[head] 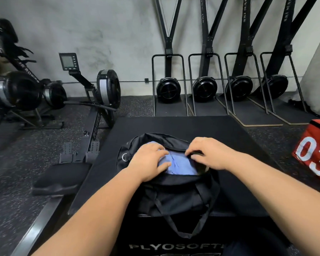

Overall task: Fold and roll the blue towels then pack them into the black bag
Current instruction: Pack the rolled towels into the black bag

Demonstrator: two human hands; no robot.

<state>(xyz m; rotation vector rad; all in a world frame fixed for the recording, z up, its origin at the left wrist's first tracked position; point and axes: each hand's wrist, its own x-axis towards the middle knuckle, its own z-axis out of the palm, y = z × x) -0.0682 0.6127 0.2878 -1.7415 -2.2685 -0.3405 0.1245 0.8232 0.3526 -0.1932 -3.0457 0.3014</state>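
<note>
A black bag (175,196) stands open on a black padded box (174,126) in front of me. Blue towels (181,165) fill its opening. My left hand (148,161) lies on the left part of the towels, fingers spread and pressing down on the cloth. My right hand (207,152) is at the far rim of the opening, its fingertips curled round the black edge of the bag. One carry strap (181,230) hangs down over the near face of the box.
A rowing machine (92,111) stands on the rubber floor to the left of the box, more of them behind it. Several ski trainers (168,89) line the back wall. A red box (316,152) marked with numbers sits at the right.
</note>
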